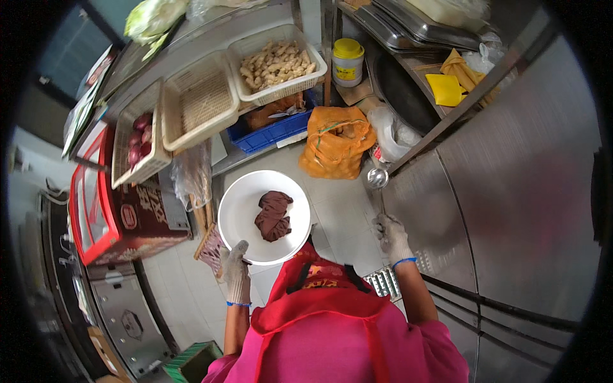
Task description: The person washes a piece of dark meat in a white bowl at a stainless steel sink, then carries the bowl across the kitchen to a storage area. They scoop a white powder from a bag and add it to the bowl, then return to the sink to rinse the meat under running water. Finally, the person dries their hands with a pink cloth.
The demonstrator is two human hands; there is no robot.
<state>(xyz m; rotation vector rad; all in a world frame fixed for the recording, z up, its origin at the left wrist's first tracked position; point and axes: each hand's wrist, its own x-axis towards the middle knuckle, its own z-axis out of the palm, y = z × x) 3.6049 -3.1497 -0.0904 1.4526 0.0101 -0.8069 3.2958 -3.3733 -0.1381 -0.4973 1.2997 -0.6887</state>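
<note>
My left hand, in a grey-white work glove, grips the near left rim of a round white plastic tub. A crumpled dark brown cloth lies on the tub's bottom. On the right, my right hand, gloved too, is closed on the thin handle of a metal ladle, whose round bowl points away from me, near the edge of a steel cabinet. The tub is held in front of my red apron; its underside is hidden.
Ahead stand baskets of ginger and red onions, an empty-looking basket, a blue crate and an orange mesh sack on the floor. Steel cabinet doors bound the right; a red-framed freezer stands left.
</note>
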